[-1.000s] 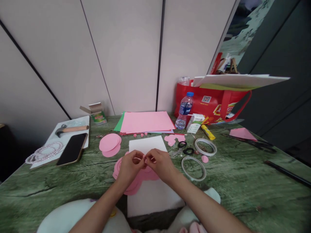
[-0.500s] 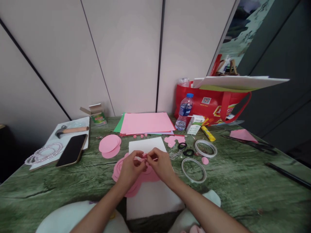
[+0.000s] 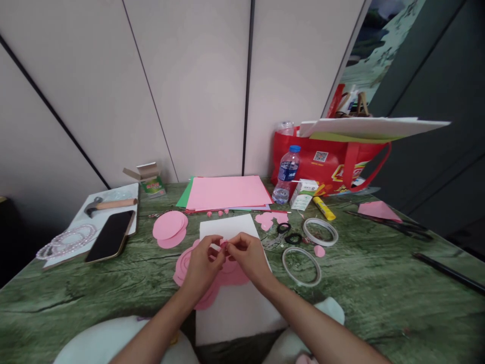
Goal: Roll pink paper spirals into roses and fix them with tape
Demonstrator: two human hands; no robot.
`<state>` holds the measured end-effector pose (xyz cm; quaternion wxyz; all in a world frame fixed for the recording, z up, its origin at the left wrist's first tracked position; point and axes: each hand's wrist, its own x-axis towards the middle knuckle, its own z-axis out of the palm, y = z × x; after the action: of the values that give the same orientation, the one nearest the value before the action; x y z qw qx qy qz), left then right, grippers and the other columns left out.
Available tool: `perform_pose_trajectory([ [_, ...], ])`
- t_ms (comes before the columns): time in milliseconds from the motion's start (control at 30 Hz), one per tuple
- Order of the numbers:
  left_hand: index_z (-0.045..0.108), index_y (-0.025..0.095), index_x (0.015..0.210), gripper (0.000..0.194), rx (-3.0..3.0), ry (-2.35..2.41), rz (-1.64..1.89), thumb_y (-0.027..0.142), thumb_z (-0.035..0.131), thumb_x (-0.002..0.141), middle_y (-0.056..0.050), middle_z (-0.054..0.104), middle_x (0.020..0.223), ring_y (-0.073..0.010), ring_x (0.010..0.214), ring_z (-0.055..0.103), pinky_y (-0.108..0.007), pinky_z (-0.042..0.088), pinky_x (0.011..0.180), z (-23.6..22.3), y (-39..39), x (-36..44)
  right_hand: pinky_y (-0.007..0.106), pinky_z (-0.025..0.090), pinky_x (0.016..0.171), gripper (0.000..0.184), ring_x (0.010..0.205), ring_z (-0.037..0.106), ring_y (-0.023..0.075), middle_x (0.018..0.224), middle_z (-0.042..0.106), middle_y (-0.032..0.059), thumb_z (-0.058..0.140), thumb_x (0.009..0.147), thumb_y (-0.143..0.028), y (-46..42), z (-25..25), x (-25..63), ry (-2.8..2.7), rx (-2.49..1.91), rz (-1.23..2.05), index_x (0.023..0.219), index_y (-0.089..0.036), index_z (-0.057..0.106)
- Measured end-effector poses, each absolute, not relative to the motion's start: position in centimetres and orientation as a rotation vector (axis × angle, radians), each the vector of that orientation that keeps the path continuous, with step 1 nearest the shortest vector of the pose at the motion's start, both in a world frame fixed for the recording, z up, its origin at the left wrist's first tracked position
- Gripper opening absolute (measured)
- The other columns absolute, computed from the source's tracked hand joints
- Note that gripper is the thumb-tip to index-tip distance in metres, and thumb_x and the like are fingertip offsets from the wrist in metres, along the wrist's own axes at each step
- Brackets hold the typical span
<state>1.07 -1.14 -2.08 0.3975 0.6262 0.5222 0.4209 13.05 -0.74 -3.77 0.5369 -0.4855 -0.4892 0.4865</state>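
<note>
Between the fingertips of both hands is a small rolled piece of pink paper [image 3: 224, 243]. My left hand [image 3: 205, 260] pinches it from the left, and my right hand [image 3: 249, 255] pinches it from the right. Beneath them, pink paper cut-outs with curled layers [image 3: 183, 264] lie on a white sheet [image 3: 235, 316], partly hidden by my hands and forearms. Several small pink rolls [image 3: 215, 213] sit in a row beyond the sheet. Left of my hands is a pile of pink paper circles [image 3: 170, 227].
Right of the sheet lie small scissors [image 3: 283, 230], two tape rolls [image 3: 302, 266] and small pink petals [image 3: 267, 220]. Pink paper [image 3: 229, 192], a water bottle [image 3: 287, 174], a glue stick [image 3: 324, 208] and a red bag [image 3: 303, 155] stand behind. A phone [image 3: 111, 236] and hammer [image 3: 109, 205] lie left.
The small pink roll has turned slightly between my fingertips and shows a little more. Both hands stay in nearly the same place; the view has shifted very slightly.
</note>
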Motion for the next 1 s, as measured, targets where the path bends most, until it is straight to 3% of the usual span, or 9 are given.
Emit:
perform_pose_trajectory([
  [100, 0.051, 0.016, 0.080, 0.018, 1.558, 1.347, 1.052, 0.029, 0.055, 0.070, 0.001, 0.055, 0.061, -0.0120, 0.049, 0.056, -0.022, 0.047, 0.042, -2.16, -1.11, 1.07, 0.024, 0.046, 0.049, 0.005, 0.051, 0.057, 0.0141, 0.055, 0.060, 0.0008, 0.055, 0.063, -0.020, -0.94, -3.57, 13.08, -1.256, -1.187, 1.085, 0.059, -0.017, 0.056],
  [300, 0.049, 0.016, 0.083, 0.023, 1.403, 1.217, 1.071, 0.035, 0.054, 0.070, 0.000, 0.053, 0.078, -0.0105, 0.052, 0.057, -0.024, 0.050, 0.041, -2.03, -1.04, 1.18, 0.024, 0.046, 0.053, 0.008, 0.052, 0.057, 0.0130, 0.056, 0.061, -0.0009, 0.052, 0.065, -0.018, -1.19, -3.20, 13.14, -1.393, -1.228, 0.922, 0.058, -0.019, 0.056],
  [400, 0.053, 0.018, 0.092, 0.028, 1.494, 1.234, 1.089, 0.032, 0.056, 0.069, -0.002, 0.055, 0.084, -0.0103, 0.053, 0.057, -0.024, 0.050, 0.043, -2.03, -1.01, 1.09, 0.023, 0.044, 0.049, 0.007, 0.050, 0.056, 0.0130, 0.053, 0.060, -0.0010, 0.053, 0.064, -0.018, -0.96, -3.37, 13.22, -1.334, -1.207, 0.983, 0.058, -0.018, 0.056],
  [600, 0.061, 0.016, 0.092, 0.028, 1.518, 1.219, 1.129, 0.025, 0.058, 0.066, -0.003, 0.064, 0.075, -0.0138, 0.058, 0.061, -0.025, 0.050, 0.057, -1.85, -0.98, 0.91, 0.024, 0.047, 0.052, 0.006, 0.057, 0.058, 0.0141, 0.059, 0.062, 0.0004, 0.056, 0.064, -0.021, -0.53, -3.86, 13.41, -1.301, -1.171, 1.018, 0.058, -0.018, 0.057],
  [767, 0.066, 0.014, 0.085, 0.023, 1.511, 1.186, 1.085, 0.025, 0.059, 0.066, -0.004, 0.066, 0.068, -0.0151, 0.058, 0.061, -0.025, 0.050, 0.056, -1.73, -0.89, 0.84, 0.023, 0.047, 0.051, 0.006, 0.058, 0.057, 0.0138, 0.059, 0.061, 0.0008, 0.056, 0.063, -0.020, -0.47, -4.10, 13.50, -1.309, -1.191, 1.023, 0.057, -0.017, 0.057],
  [1000, 0.067, 0.013, 0.091, 0.027, 1.628, 1.286, 1.095, 0.022, 0.058, 0.068, -0.004, 0.067, 0.066, -0.0161, 0.059, 0.062, -0.025, 0.050, 0.057, -2.23, -0.77, 0.36, 0.022, 0.044, 0.047, 0.006, 0.051, 0.053, 0.0109, 0.055, 0.057, -0.0009, 0.057, 0.061, -0.019, -0.65, -3.65, 13.30, -1.251, -1.111, 1.181, 0.056, -0.016, 0.054],
])
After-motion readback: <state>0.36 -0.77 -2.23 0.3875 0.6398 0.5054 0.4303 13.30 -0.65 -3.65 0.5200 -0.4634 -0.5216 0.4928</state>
